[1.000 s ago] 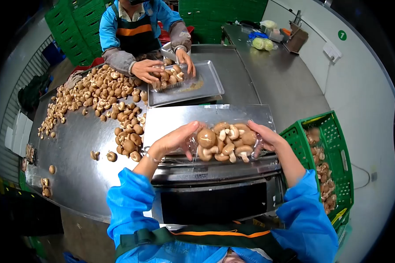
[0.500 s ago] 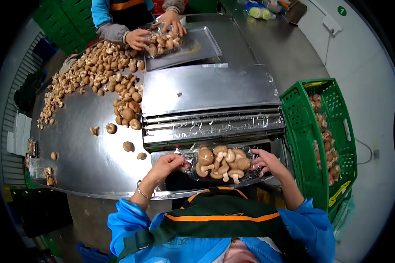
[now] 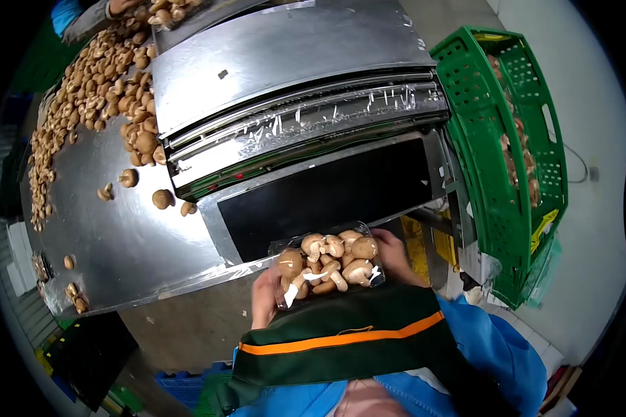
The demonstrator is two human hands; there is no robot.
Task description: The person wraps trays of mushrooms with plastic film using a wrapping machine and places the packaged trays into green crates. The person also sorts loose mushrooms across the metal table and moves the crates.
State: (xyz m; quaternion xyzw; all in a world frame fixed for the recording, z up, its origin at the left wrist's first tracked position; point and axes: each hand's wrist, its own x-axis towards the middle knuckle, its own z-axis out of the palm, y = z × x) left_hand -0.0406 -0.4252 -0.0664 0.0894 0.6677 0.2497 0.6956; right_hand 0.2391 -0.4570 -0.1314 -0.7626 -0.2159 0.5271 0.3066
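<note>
A clear film-wrapped tray of mushrooms [image 3: 327, 263] is held close to my apron, in front of the table edge. My left hand [image 3: 264, 297] grips its left end, and my right hand [image 3: 394, 256] holds the right end; the fingers are partly hidden behind and under the pack. Brown caps and pale stems show through the shiny film. Just beyond the pack lies the black plate [image 3: 327, 198] of the wrapping machine [image 3: 292, 125], whose metal rollers carry torn bits of film.
On the steel table [image 3: 83, 236] a large heap of loose mushrooms [image 3: 94, 83] spreads at the left. At right stands a green crate [image 3: 480, 174] holding packed mushrooms [image 3: 525, 153]. A co-worker's sleeve [image 3: 87, 24] and hand show at the top left, beside more mushrooms.
The mushroom tray has come off the machine's black plate toward my body, carried by both hands and slightly tilted. My view has turned and dropped, so the co-worker is mostly out of frame.
</note>
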